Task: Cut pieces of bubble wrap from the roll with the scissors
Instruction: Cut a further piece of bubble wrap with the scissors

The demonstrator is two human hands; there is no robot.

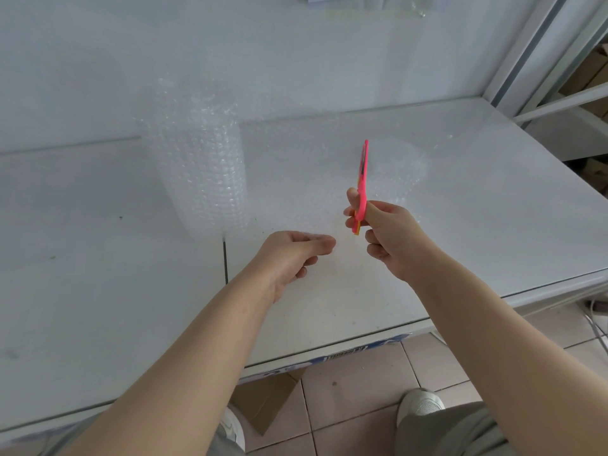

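A roll of clear bubble wrap (200,166) stands upright on the white table (460,225), left of centre. A sheet of wrap (306,179) runs from the roll to the right over the table. My right hand (388,238) grips pink scissors (362,179), blades pointing up and away, nearly closed, above the sheet. My left hand (296,258) has thumb and fingers pressed together at the sheet's near edge; I cannot tell whether it pinches the clear film.
More crumpled bubble wrap (404,169) lies on the table to the right of the scissors. A metal shelf frame (539,60) rises at the back right. Below the table's front edge are tiled floor, a cardboard piece (266,403) and my shoes.
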